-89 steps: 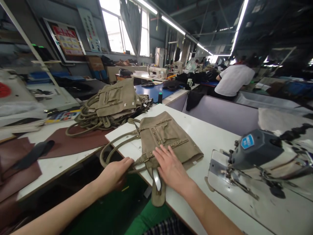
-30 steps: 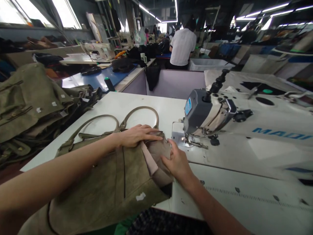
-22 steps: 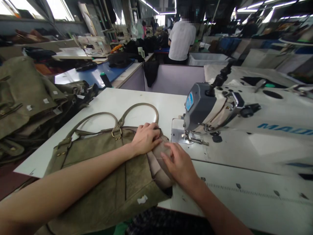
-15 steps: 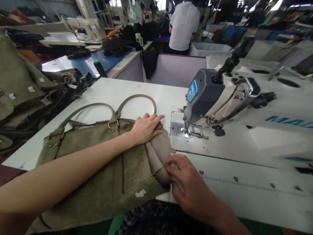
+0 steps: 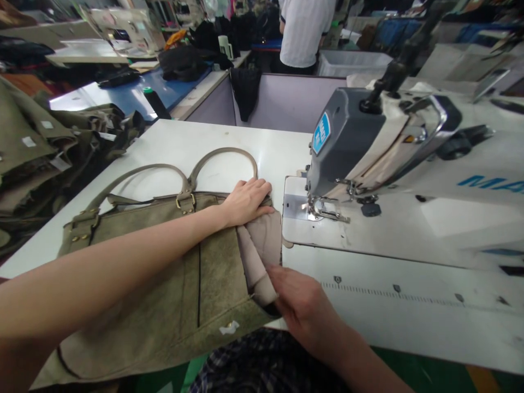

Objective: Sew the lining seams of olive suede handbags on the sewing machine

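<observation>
An olive-green handbag lies on the white table, its two handles lying toward the back. My left hand is closed over the upper right corner of the handbag, the forearm crossing its front. Pale beige lining shows at the bag's right end, folded along its edge. At the lower part of that end, my right hand pinches the lining; its fingertips are partly hidden by the cloth. A white sewing machine with a grey head stands just right of the bag, its presser foot apart from the fabric.
Olive pieces with white tags are heaped at the left. A dark thread cone with a green top stands behind the table's left corner. A ruler scale marks the table's front right. A person in a white shirt stands beyond the partition.
My left hand's spread fingers have drawn together on the bag's corner. My right hand has moved slightly left into the lining, which is now folded over. The view has shifted a little.
</observation>
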